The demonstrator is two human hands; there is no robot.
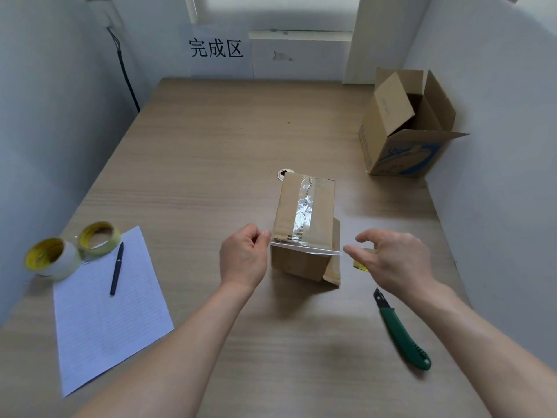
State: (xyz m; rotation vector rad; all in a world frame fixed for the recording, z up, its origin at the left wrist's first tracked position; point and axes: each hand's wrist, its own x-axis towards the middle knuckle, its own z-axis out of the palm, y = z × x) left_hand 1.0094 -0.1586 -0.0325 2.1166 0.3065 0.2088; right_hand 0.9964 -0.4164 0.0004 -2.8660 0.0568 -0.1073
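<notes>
Clear tape (pixel 307 248) taut btwn L hand (pixel 244 257), R hand (pixel 394 260), across box (pixel 304 206).

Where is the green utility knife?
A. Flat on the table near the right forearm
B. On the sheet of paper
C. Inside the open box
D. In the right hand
A: the green utility knife lies on the table beside the right forearm, untouched.
</notes>
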